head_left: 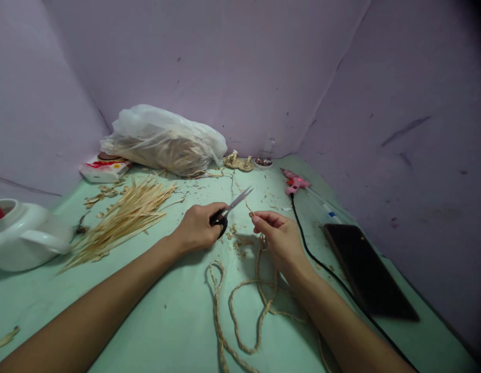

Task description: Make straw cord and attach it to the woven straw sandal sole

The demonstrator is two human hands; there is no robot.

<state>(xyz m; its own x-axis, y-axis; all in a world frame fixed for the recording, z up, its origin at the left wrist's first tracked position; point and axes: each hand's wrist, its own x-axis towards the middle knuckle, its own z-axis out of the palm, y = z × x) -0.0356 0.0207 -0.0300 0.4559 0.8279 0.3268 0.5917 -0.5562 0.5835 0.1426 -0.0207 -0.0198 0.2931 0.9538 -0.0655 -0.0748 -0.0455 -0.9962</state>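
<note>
My left hand (pixel 197 226) is closed around the black handles of a pair of scissors (pixel 232 204), whose steel blades point up and to the right, slightly parted. My right hand (pixel 277 235) pinches a thin straw strand (pixel 248 203) that runs up toward the blade tips. A braided straw rope (pixel 240 305) loops over the pale green table (pixel 166 321) below and between my wrists. Small straw clippings lie under my hands.
A heap of cut straw sticks (pixel 124 217) lies left. A plastic bag of straw (pixel 163 140), a red-and-white packet (pixel 104 168), a pink glue gun (pixel 296 183) with black cord, a dark phone (pixel 367 269) and a white pot (pixel 23 235) ring the table.
</note>
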